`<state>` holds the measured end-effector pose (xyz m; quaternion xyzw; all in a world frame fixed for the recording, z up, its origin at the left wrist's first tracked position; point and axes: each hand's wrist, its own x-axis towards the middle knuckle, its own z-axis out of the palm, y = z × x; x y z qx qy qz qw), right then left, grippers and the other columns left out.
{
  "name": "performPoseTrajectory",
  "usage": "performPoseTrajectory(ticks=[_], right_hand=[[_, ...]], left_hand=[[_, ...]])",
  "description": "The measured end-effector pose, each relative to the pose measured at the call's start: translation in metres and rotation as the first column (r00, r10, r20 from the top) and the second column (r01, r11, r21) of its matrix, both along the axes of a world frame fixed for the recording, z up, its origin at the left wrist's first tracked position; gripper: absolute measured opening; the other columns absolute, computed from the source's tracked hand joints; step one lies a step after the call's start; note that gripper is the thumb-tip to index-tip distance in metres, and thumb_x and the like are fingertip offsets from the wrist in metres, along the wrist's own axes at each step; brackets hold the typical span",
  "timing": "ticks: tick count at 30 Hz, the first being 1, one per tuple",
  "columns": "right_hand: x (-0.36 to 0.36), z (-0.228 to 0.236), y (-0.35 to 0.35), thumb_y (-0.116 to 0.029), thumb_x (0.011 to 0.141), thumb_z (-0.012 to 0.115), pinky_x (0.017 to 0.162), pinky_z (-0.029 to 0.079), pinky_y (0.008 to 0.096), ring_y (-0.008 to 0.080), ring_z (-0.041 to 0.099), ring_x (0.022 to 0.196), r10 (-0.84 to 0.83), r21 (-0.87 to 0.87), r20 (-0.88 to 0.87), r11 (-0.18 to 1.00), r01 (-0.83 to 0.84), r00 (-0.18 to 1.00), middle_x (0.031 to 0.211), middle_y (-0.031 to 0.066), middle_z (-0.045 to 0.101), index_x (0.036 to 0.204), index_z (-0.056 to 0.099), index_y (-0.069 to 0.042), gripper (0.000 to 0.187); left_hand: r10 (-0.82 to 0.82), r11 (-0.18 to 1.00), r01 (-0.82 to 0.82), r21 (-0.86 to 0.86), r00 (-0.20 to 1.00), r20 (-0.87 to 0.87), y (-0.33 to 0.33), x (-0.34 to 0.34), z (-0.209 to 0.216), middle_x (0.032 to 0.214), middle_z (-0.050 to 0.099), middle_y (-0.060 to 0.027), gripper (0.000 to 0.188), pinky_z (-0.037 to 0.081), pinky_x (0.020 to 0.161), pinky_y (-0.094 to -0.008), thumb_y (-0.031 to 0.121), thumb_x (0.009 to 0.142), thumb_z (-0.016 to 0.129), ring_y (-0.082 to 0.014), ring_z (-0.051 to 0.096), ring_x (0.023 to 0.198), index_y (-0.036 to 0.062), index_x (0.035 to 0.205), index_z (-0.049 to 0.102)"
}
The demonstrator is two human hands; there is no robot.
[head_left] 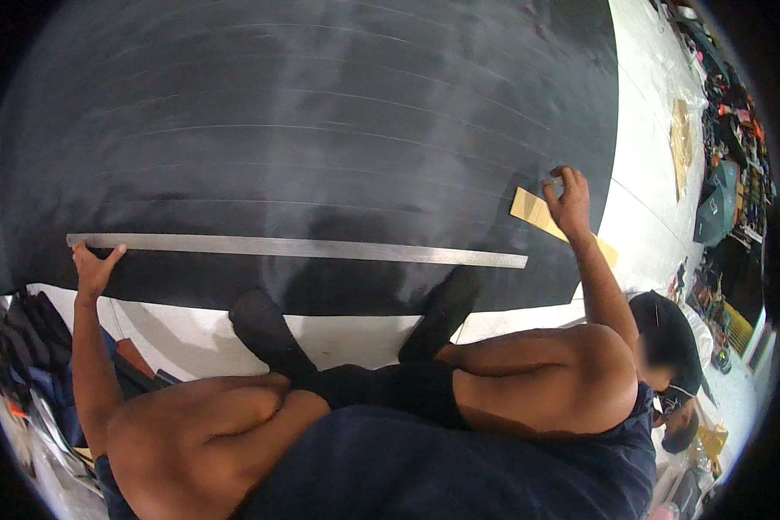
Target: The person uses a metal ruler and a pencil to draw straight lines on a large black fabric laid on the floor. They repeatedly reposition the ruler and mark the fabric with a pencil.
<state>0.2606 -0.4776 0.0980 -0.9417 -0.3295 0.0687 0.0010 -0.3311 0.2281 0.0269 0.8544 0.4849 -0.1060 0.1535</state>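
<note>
A long silver metal ruler (295, 248) lies across the lower part of a large black sheet (234, 165). At its left end, my left hand (95, 270) touches the lower edge with fingertips, thumb and fingers spread apart. Thin pale lines run across the sheet beyond the ruler. To the right, my right hand (570, 204) is over or beside a yellow flat strip (537, 212), fingers curled toward the thumb; whatever is between them, if anything, is too small to make out. Part of the strip is hidden behind the right hand and forearm.
My dark-covered feet (264, 325) stand at the sheet's near edge, on pale floor tiles (338, 338). Dark items (35, 347) are piled at the lower left. Another person in a black cap (678, 334) is close to my right arm. Cluttered goods (732, 173) line the far right.
</note>
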Motion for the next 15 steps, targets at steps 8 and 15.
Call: performPoseTrajectory(ticks=[8, 15], right_hand=[[-0.001, 0.075, 0.183, -0.024, 0.106, 0.045, 0.093, 0.046, 0.0437, 0.0384, 0.059, 0.107, 0.318, 0.091, -0.221, 0.948, -0.305, 0.922, 0.108, 0.0207, 0.062, 0.112, 0.064, 0.001, 0.032], [-0.090, 0.053, 0.401, -0.025, 0.105, 0.052, 0.082, 0.053, 0.0394, 0.0340, 0.069, 0.091, 0.557, 0.296, -0.455, 0.830, -0.472, 0.695, 0.102, 0.0199, 0.070, 0.115, 0.065, -0.002, 0.029]], left_hand=[[0.061, 0.995, -0.053, 0.080, 0.993, -0.097, -0.020, 0.015, 0.008, 0.154, 0.027, -0.0321, 0.137, 0.022, 0.123, -0.0438, 0.065, 0.060, 0.088, -0.0421, 0.026, 0.147, -0.0140, 0.150, 0.020], [0.259, 0.955, -0.281, -0.091, 0.946, -0.196, -0.037, 0.042, 0.036, 0.163, 0.006, -0.0305, 0.154, 0.027, 0.120, -0.0526, 0.077, 0.049, 0.084, -0.0421, 0.010, 0.153, -0.0118, 0.153, 0.014]])
